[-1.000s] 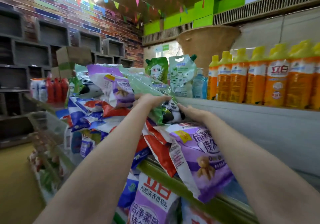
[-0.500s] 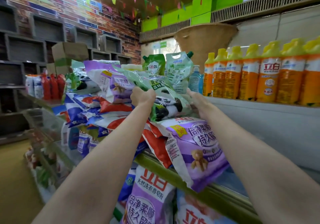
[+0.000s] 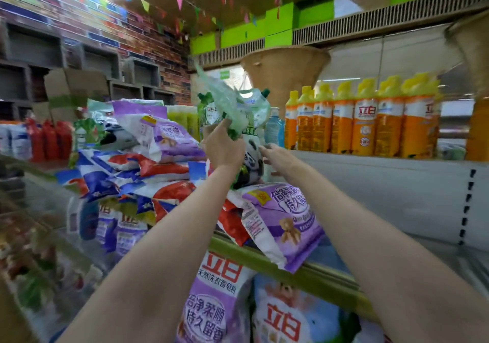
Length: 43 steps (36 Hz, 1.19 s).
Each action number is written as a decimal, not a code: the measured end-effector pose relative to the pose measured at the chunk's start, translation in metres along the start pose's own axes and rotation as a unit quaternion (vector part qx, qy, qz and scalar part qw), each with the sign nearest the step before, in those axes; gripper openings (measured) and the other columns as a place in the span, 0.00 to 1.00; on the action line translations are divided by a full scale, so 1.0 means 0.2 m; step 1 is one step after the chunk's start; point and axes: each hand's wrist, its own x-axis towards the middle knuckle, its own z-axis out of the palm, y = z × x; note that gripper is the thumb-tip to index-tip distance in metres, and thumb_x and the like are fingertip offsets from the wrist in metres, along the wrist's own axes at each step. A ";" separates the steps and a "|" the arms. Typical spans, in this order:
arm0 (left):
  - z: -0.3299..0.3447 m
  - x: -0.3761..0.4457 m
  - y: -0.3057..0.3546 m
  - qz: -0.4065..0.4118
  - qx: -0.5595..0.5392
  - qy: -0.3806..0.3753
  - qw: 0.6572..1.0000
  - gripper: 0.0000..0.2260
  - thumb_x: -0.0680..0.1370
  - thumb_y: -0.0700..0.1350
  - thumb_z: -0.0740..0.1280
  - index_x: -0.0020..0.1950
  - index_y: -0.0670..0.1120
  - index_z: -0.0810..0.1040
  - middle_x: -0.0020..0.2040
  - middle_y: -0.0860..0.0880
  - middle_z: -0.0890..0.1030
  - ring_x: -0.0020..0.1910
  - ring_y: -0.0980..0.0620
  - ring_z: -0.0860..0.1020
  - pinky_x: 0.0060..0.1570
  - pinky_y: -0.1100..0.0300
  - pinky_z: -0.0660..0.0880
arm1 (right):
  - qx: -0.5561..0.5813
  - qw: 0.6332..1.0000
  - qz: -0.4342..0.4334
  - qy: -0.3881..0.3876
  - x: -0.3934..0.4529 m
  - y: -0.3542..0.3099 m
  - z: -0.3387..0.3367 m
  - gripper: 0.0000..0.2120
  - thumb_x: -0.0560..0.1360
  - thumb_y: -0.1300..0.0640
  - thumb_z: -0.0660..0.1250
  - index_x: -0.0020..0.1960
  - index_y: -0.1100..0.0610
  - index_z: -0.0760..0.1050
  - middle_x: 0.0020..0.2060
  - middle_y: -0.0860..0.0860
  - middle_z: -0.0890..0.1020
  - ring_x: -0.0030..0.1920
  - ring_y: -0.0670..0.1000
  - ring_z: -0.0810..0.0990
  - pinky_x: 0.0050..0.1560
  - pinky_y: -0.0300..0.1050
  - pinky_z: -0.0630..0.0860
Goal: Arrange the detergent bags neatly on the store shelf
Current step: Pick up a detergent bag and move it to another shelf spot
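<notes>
Panda bag [image 3: 251, 154] atop bag pile [image 3: 148, 173], bottles [image 3: 365, 123] to the right

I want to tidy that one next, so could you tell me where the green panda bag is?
Centre of the head view: the green panda bag is gripped by the left hand, above the purple bag, left of the orange bottles.

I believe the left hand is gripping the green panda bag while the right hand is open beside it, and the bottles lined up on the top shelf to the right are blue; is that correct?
Not quite: the bottles are orange with yellow caps, not blue, as the head view shows. The rest holds: the left hand grips the green panda bag, and the right hand is open beside it.
</notes>
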 end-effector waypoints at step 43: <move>-0.68 -0.33 -0.21 -0.211 -0.264 -0.333 0.880 0.40 0.59 0.67 0.75 0.66 0.49 0.74 0.58 0.47 0.82 0.56 0.45 0.80 0.62 0.47 0.74 | 0.197 0.958 -0.069 0.199 -0.81 0.00 -0.05 0.04 0.70 0.55 0.73 0.43 0.51 0.78 0.44 0.51 0.84 0.46 0.52 0.84 0.49 0.47 0.80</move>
